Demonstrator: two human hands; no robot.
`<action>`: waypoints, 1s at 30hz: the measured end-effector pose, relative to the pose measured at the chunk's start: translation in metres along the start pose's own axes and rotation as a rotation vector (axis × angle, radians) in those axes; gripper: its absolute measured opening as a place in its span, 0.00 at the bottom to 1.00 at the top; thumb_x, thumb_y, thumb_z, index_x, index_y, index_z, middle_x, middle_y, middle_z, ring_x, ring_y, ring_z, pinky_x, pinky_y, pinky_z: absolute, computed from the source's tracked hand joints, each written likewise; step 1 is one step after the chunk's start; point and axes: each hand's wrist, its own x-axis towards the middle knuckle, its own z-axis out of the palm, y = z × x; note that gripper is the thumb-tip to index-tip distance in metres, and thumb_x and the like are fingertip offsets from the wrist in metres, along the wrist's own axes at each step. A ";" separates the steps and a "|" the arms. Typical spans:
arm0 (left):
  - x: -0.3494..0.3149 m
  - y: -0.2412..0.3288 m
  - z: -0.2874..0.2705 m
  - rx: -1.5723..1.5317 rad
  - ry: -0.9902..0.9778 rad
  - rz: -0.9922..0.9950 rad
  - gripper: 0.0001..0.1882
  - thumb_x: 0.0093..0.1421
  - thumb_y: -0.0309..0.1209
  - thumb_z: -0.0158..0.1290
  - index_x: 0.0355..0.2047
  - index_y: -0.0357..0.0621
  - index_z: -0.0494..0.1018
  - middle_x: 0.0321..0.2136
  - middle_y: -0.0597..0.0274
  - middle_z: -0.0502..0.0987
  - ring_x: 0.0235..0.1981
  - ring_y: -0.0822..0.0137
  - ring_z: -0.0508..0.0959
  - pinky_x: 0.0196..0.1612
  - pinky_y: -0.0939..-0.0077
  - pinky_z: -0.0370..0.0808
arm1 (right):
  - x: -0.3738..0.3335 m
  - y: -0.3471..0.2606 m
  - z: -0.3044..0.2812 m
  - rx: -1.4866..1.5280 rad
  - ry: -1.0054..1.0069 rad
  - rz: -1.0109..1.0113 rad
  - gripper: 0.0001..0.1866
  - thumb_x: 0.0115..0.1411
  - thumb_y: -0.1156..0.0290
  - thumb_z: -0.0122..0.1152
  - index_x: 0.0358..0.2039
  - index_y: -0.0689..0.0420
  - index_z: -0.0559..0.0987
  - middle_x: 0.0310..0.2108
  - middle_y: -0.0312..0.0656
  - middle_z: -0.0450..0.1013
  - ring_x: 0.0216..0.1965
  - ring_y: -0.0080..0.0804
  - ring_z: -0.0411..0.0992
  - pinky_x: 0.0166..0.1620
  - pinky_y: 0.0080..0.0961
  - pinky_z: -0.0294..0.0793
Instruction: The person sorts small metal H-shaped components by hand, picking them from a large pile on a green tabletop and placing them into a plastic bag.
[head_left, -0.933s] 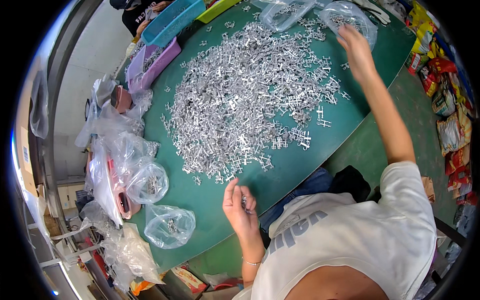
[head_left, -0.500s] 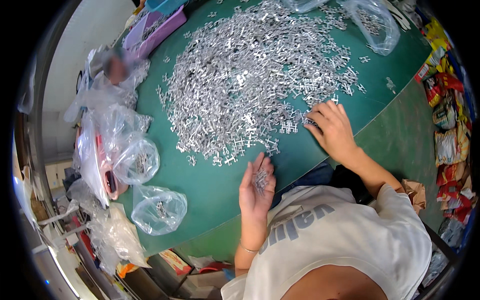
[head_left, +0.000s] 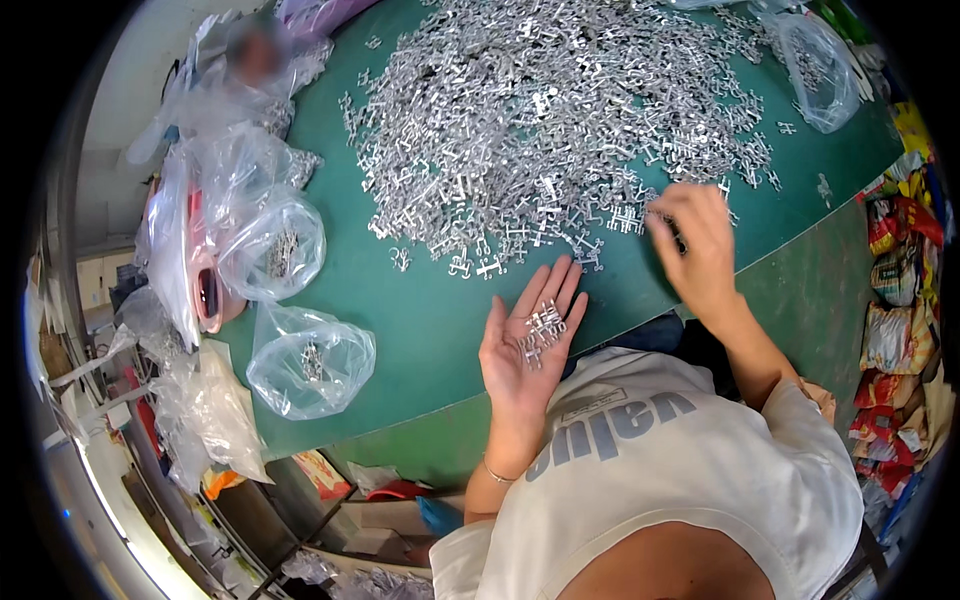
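Note:
A big heap of small silver metal parts (head_left: pixel 560 130) covers the green table (head_left: pixel 420 310). My left hand (head_left: pixel 525 345) lies palm up at the table's near edge, fingers spread, with a small cluster of metal parts (head_left: pixel 542 325) resting on the palm. My right hand (head_left: pixel 695 250) reaches into the near right edge of the heap, fingertips among the parts; whether it grips one I cannot tell.
Clear plastic bags (head_left: pixel 310 360) holding a few metal parts lie at the table's left, with another bag (head_left: pixel 272 245) and a pile of bags behind. One more bag (head_left: pixel 820 70) sits at the far right. Colourful packets (head_left: pixel 895 290) line the floor on the right.
My right hand came back from the far side of the table to the heap's near edge. My left hand stayed near the edge, palm up, with parts now on it.

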 end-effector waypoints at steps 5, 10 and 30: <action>-0.003 0.004 0.002 -0.049 -0.097 0.008 0.33 0.62 0.48 0.29 0.59 0.34 0.45 0.61 0.45 0.44 0.63 0.53 0.42 0.62 0.52 0.40 | -0.010 -0.032 0.027 0.032 -0.209 -0.057 0.16 0.43 0.71 0.63 0.34 0.60 0.73 0.35 0.41 0.65 0.36 0.38 0.63 0.37 0.30 0.60; -0.004 0.010 0.001 -0.054 -0.154 0.004 0.31 0.62 0.46 0.30 0.60 0.38 0.45 0.61 0.45 0.41 0.63 0.53 0.41 0.62 0.51 0.39 | -0.014 -0.024 0.028 0.150 -0.186 -0.057 0.18 0.41 0.74 0.65 0.35 0.60 0.73 0.34 0.42 0.66 0.35 0.40 0.64 0.37 0.31 0.63; -0.080 0.125 0.009 -0.004 0.109 0.936 0.24 0.56 0.28 0.46 0.52 0.33 0.57 0.40 0.48 0.64 0.42 0.58 0.66 0.48 0.60 0.65 | -0.012 -0.039 0.032 0.100 -0.214 -0.029 0.17 0.44 0.83 0.58 0.38 0.64 0.71 0.36 0.48 0.65 0.37 0.45 0.64 0.41 0.33 0.63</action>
